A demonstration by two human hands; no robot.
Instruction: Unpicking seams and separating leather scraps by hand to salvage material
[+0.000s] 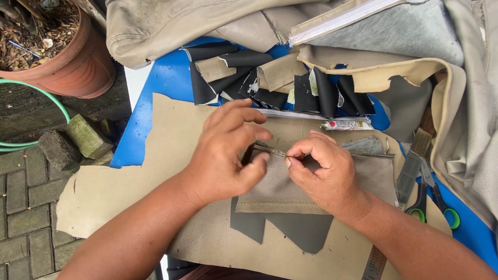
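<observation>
Both hands meet at the centre of the frame over a taupe leather panel. The left hand has thumb and fingers closed on the panel's folded top edge, pinning it so it can't slide. The right hand pinches the same edge from the other side, fingers curled tight. The panel lies on a larger tan hide spread over the blue table. A glue tube and green-handled scissors lie to the right, within reach.
</observation>
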